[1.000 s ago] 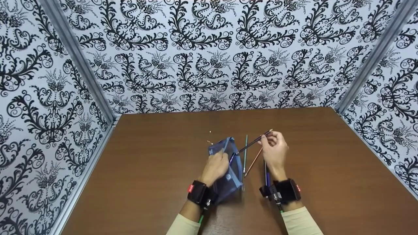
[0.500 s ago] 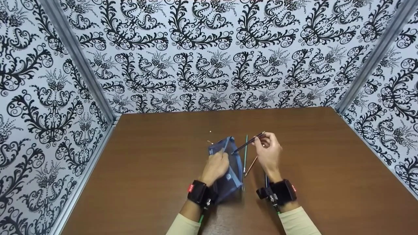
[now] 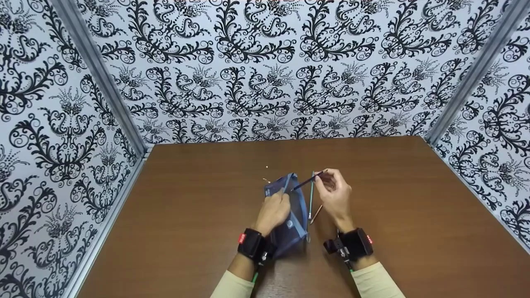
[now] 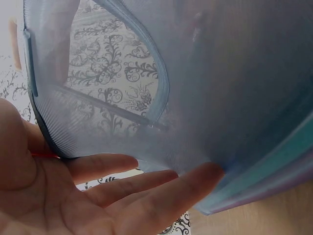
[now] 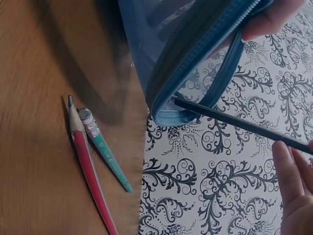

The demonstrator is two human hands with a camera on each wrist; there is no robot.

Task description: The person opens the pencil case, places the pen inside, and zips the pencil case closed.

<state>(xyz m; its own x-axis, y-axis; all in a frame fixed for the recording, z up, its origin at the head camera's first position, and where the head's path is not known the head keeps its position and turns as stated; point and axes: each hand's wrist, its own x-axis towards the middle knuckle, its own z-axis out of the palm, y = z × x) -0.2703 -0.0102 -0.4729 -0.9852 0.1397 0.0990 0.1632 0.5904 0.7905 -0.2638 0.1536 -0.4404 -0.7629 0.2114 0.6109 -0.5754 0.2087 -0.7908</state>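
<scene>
Right-hand fingers (image 5: 285, 169) pinched a slim dark pencil (image 3: 304, 183). In head view, it slanted lower-left into a translucent blue zip pouch (image 3: 296, 224).

Pouch (image 3: 287, 240): mouth (image 5: 188, 63) is gaping rightward, dark pencil (image 3: 304, 183) partly occupying it. Green pencil (image 5: 108, 157), red pencil (image 5: 91, 176): are obstructing low passage alongside. Tabletop (image 3: 186, 215): is stretching free leftward.
</scene>
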